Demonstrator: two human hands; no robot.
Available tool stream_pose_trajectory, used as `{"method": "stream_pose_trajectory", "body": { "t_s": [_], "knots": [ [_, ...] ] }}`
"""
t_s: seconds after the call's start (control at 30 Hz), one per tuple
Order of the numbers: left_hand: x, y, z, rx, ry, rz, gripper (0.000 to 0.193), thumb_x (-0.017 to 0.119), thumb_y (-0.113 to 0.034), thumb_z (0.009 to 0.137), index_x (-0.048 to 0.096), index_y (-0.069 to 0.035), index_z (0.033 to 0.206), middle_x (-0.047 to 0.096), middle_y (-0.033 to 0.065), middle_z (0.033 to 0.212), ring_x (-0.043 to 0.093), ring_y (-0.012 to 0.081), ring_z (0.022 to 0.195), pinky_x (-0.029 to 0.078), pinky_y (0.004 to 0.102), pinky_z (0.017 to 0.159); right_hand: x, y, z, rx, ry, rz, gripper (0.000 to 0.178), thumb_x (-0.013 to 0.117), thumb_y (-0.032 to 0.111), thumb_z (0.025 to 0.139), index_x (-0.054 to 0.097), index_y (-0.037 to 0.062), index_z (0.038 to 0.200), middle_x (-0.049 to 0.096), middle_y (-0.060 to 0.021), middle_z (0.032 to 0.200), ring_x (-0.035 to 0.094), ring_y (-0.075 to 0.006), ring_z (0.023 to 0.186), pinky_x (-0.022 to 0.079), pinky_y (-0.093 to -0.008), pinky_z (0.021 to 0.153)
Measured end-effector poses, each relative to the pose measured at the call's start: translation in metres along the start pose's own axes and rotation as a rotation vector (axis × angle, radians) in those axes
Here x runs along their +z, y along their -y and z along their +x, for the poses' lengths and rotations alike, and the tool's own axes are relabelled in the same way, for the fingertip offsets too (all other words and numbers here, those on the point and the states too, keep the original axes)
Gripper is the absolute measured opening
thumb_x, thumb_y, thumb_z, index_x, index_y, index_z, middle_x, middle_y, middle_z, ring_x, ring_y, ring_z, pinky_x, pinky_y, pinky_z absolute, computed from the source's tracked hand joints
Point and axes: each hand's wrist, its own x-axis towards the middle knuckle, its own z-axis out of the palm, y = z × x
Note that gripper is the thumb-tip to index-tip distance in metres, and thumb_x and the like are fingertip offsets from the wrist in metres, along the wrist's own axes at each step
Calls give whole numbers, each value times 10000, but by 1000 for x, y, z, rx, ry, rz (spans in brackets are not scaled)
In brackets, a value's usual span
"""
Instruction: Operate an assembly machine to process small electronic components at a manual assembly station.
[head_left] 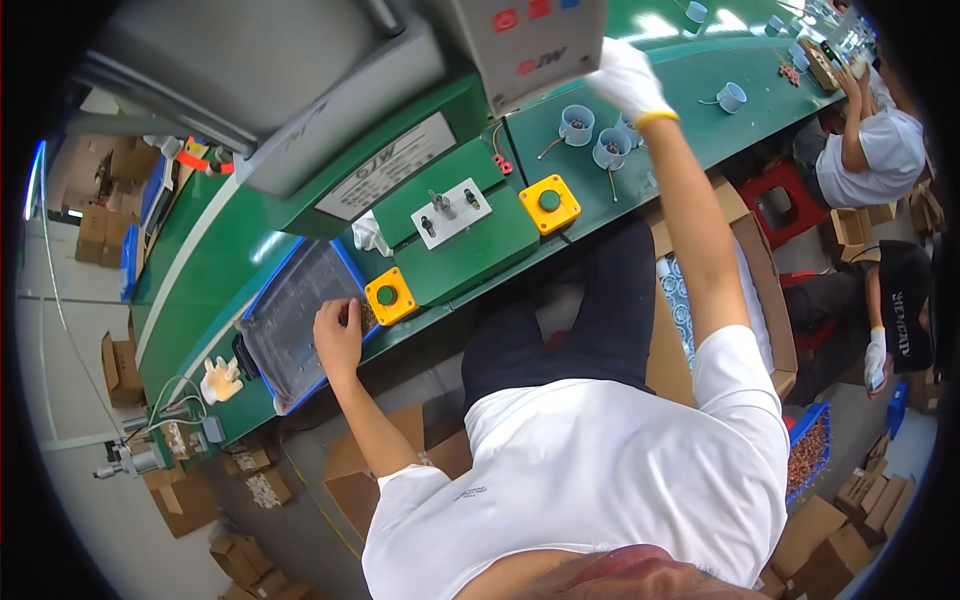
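Note:
My bare left hand (338,338) is at the right end of a blue-rimmed tray (268,385), its fingers curled down by a few small brownish parts. What the fingers hold, if anything, is hidden. A yellow button box (390,296) with a green button sits just right of it. My right hand (628,84), in a white glove with a yellow cuff, is raised beside the grey control box (530,60); its fingertips are hidden there. Between my arms stands a green press with a metal fixture plate (451,213). A second yellow button box (549,204) flanks it.
Light-blue round cups (576,125) with wires stand on the green bench (680,120) at right. Small red parts (503,163) lie by the press. A pale glove (220,380) lies at left. An open carton (775,300) is by my right side; co-workers sit farther right.

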Motion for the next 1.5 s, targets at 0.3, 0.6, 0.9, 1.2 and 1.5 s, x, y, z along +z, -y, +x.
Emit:
{"method": "stream_pose_trajectory", "body": {
  "t_s": [0.3,0.6,0.9,1.2,1.5],
  "knots": [
    [-4,-1,1,-37,37,43,162,813,-168,944,782,-9,946,719,147,935,696,349,911,551,450,836,-1,-73,-133,46,105,343,276,789,288,996,778,83,1180,752,-178,1389,706,-411,1258,549,-455,1099],
    [-34,0,3,-25,278,166,134,778,-126,958,776,-36,1056,700,149,1092,675,399,1103,540,475,939,8,43,-146,278,-491,996,504,910,182,939,668,-19,1333,788,-118,1266,754,-195,1117,604,-375,1000],
    [-32,6,-2,-26,269,-3,120,780,-34,940,737,9,1044,655,161,1023,667,352,991,531,420,900,45,231,-141,-170,-210,770,672,980,201,781,679,-6,1345,754,-200,1286,769,-383,1111,625,-425,976],
    [-33,12,1,97,254,96,82,741,-96,986,740,-33,1038,700,154,1045,677,398,1033,544,474,912,37,240,-131,-242,-242,602,536,971,224,795,723,20,1224,767,-156,1084,755,-378,960,609,-427,857],
    [-33,-42,-9,53,31,-226,168,744,-24,965,756,1,1130,775,171,1072,739,385,980,582,433,849,42,236,-131,-263,-270,665,590,973,186,755,701,44,1258,762,-166,1171,754,-392,1022,623,-454,891]
  ]
}}
